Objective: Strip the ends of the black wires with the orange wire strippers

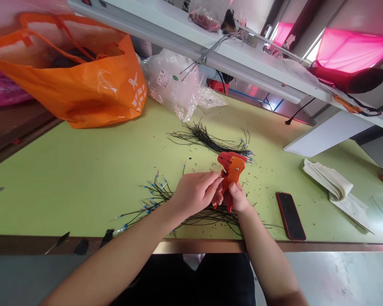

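My right hand is wrapped round the handles of a red and orange wire stripper, its head tilted up and to the left. My left hand is pinched just left of the tool's jaws; what its fingertips hold is too small to make out. Behind the tool lies a bundle of black wires with blue ends toward the right. A second bundle of black wires with blue and metal ends spreads under my hands and out to the left.
An orange bag stands at the back left, beside clear plastic bags. Right of my hands lie a phone and folded papers. A white shelf crosses above the green table.
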Available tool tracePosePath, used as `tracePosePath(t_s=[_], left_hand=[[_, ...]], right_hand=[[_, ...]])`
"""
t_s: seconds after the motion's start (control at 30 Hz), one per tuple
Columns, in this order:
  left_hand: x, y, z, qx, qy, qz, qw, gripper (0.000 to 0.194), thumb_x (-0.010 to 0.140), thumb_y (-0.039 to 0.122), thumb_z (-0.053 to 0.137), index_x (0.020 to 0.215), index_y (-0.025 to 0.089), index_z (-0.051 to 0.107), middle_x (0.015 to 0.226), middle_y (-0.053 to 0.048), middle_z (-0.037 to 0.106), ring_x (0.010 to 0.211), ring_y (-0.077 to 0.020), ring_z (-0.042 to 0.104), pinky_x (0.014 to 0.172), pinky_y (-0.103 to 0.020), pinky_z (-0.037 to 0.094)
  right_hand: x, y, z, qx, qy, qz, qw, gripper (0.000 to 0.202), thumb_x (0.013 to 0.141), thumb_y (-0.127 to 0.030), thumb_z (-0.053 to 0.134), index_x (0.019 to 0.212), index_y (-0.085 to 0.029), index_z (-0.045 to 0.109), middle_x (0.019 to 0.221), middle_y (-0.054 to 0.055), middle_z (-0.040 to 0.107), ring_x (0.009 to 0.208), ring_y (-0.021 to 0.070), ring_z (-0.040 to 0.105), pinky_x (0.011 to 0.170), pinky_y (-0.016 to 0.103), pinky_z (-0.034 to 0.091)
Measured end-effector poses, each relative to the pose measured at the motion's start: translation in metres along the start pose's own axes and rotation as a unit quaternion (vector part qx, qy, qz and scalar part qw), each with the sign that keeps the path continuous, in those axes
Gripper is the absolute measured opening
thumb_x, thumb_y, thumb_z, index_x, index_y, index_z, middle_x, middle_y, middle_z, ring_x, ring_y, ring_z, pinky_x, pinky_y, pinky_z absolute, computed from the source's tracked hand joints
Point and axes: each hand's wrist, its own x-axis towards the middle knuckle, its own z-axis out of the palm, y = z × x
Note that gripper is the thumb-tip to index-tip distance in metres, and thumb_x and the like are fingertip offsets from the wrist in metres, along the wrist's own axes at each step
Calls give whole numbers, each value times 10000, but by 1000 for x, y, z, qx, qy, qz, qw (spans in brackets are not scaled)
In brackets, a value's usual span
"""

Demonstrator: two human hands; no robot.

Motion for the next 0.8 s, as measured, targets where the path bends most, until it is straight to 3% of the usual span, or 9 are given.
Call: tracePosePath(t_s=[0.37,0.57,0.7,0.8], left_hand=[[-2,0,1,-4,-17,-8,1000,261,1039,230,434,857,194,618,609,22,659,493,-112,570,516,-234,378],[-3,-1,0,-29,-33,-36,998,263,1042,252,437,880,188,634,589,30,631,496,-108,557,524,-225,385],[-5,4,5,-58,-94,-84,990,280,1043,287,445,882,193,653,636,23,658,535,-107,580,551,-222,400],[-8,17,20,-39,-173,-120,977,321,1039,319,456,814,207,656,636,16,659,524,-120,572,528,-237,389]], right_hand=[[3,-6,5,-13,3,-3,1000,537,807,-707,712,688,-213,537,430,-78,448,319,93,384,347,238,418],[-1,-43,0,40,41,-69,996,547,809,-749,677,739,-236,502,514,-91,405,398,94,328,460,262,467],[-10,-72,-12,104,57,-123,985,540,784,-760,688,763,-251,508,547,-96,338,433,103,247,472,267,437],[-18,-83,-20,120,66,-138,981,518,798,-752,677,768,-261,516,549,-96,295,436,107,208,460,266,409]])
